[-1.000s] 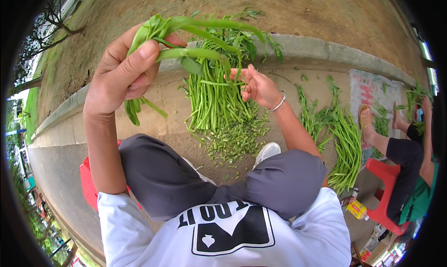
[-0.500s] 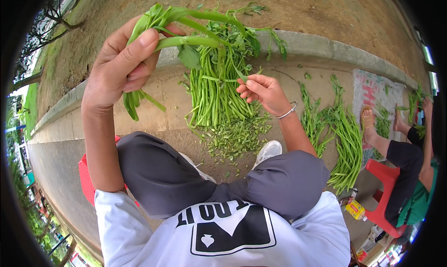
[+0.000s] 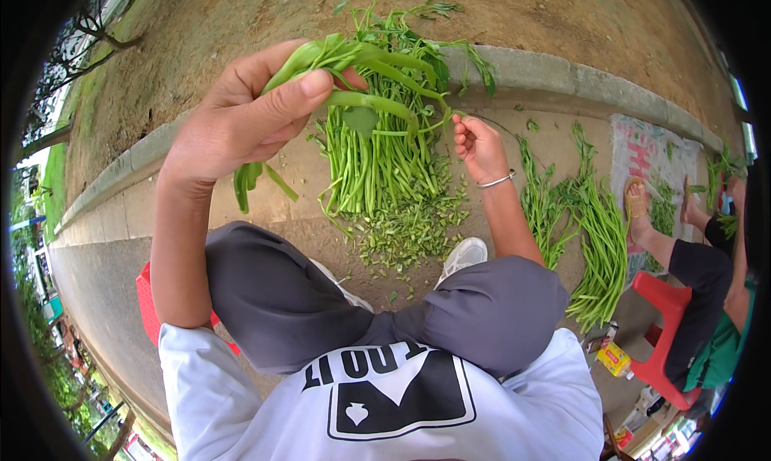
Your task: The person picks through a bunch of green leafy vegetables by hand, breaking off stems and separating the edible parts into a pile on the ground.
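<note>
Raised at upper left, my left hand point(image 3: 241, 128) grips a bunch of green stems point(image 3: 377, 63) that look like water spinach, bent over between thumb and fingers. Cut ends dangle below that hand. My right hand point(image 3: 483, 149), with a bracelet on its wrist, is closed in a pinch at the thin end of a stem from this bunch. Below and behind lies a large pile of long stems point(image 3: 373, 172) with leafy tops against the kerb. Short green pieces point(image 3: 409, 230) are scattered at the pile's near end.
A concrete kerb point(image 3: 578, 83) curves across behind the pile, with bare soil beyond. Further bundles of stems point(image 3: 601, 248) lie to the right. At far right a person sits on a red stool point(image 3: 662, 292) near a pale plastic sheet point(image 3: 634, 132). A yellow package point(image 3: 614, 360) lies nearby.
My left hand and its bunch have moved right and slightly down. My right hand has shifted right, its fingers now curled tighter at the stem's end.
</note>
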`<state>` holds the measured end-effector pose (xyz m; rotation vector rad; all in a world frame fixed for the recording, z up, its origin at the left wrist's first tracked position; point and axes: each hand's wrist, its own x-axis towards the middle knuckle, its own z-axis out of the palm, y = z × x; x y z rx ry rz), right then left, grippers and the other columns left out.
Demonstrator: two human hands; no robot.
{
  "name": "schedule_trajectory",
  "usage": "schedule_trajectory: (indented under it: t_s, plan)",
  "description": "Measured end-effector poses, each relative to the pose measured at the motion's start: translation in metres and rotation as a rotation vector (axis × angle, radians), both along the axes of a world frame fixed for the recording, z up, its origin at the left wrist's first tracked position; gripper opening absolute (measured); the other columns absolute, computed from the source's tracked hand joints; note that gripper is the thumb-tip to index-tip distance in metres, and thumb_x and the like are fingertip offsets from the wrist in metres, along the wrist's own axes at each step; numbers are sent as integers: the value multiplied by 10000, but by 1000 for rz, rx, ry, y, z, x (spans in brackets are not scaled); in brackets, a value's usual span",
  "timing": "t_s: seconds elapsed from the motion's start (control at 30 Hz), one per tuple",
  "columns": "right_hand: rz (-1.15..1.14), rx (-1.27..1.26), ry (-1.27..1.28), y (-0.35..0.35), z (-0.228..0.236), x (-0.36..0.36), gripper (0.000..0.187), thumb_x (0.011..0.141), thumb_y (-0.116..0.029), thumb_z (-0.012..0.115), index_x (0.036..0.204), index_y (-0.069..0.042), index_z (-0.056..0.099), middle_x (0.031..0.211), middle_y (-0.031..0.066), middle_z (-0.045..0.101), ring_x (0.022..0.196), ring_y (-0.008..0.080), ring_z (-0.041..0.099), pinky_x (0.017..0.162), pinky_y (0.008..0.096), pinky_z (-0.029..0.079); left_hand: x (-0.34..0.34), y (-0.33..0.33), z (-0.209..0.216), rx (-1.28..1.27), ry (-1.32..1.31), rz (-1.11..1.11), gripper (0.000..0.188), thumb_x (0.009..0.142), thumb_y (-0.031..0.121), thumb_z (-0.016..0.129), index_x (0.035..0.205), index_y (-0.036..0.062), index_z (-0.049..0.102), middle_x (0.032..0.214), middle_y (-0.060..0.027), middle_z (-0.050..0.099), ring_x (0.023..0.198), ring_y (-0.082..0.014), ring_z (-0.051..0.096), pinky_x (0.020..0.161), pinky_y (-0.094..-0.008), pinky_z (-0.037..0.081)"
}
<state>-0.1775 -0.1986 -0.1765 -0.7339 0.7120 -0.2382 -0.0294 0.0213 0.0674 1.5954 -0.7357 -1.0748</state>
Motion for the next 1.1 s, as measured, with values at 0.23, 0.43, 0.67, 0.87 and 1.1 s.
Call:
schedule_trajectory:
  t_s: [0.23,0.43,0.67,0.87,1.1]
  plan:
    - [193,-179,142,-3,-33,-26,191,814,-145,567,950,-16,604,713,-2,616,577,35,545,485,168,412,9,7,3,-190,19,97,335,935,248,379,1125,-14,466,485,60,296,339,-5,202,315,-168,162]
    - [630,-436,-100,32,-11,-19,611,751,-103,654,1298,-73,382,1316,88,393,1171,225,422,891,338,421,10,9,-1,-193,36,170,338,941,250,362,1138,-3,467,495,65,281,345,-2,190,319,-169,152]
    - [530,-290,-197,55,4,-4,660,742,-54,659,1307,-43,317,1238,115,435,991,183,540,758,276,480,10,3,-1,-205,65,173,335,946,253,347,1157,18,460,498,67,257,350,-3,179,319,-172,142]
    - [389,-340,-6,62,-10,-1,542,735,-117,696,1164,-8,385,1121,118,471,770,129,600,548,200,475,11,5,-1,-233,90,169,333,947,256,348,1157,22,459,500,71,251,348,-4,171,318,-169,138]
    - [348,-493,-64,75,-4,9,513,714,-152,730,1089,-5,412,1056,101,491,704,114,610,518,194,470,7,1,7,-182,174,198,270,929,197,403,1088,-5,485,511,52,306,363,-20,228,335,-190,158]
